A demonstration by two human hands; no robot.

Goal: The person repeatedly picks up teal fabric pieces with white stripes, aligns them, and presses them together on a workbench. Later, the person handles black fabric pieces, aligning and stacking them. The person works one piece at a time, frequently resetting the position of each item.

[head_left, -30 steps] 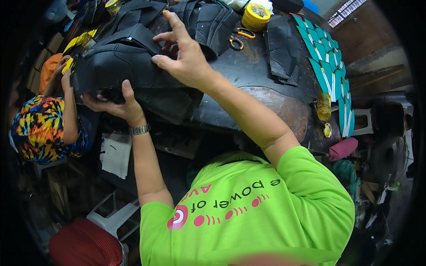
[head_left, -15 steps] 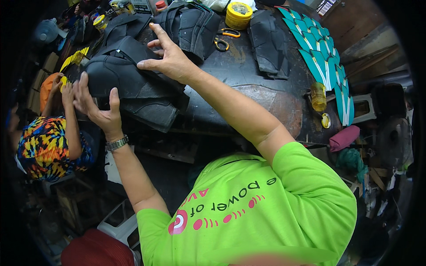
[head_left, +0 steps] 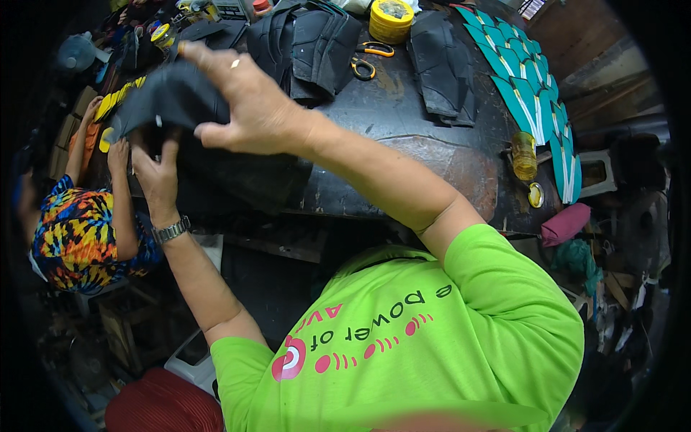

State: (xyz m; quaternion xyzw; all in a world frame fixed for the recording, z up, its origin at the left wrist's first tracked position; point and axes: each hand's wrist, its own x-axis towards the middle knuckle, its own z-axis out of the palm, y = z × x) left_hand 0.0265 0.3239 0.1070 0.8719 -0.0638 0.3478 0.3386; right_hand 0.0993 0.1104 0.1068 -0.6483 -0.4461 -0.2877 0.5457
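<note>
A black, curved, stitched piece (head_left: 169, 93), like a shoe upper, is raised over the left part of the dark table and slightly blurred. My right hand (head_left: 255, 108) grips its right side, fingers over the top edge and thumb lower down. At its lower edge is my left hand (head_left: 158, 176), with a metal watch on the wrist; thumb and fingers close on the piece, their tips partly lost in shadow. Beneath lie more black pieces (head_left: 245, 176), dark and hard to make out. Another stack of black stitched pieces (head_left: 324, 54) sits beyond my right hand.
Orange-handled scissors (head_left: 363, 68), a yellow tub (head_left: 391, 21) and more black pieces (head_left: 443, 72) lie across the table (head_left: 374, 173). Teal pieces (head_left: 522, 86) with white strips line the right edge, near a jar (head_left: 524, 155). At left, a co-worker in a colourful shirt (head_left: 86, 234) handles yellow pieces (head_left: 119, 97).
Both hands have closed in on the black piece, which has come up off the pile and tilted. My right hand moved left and nearer; the left hand came down slightly.
</note>
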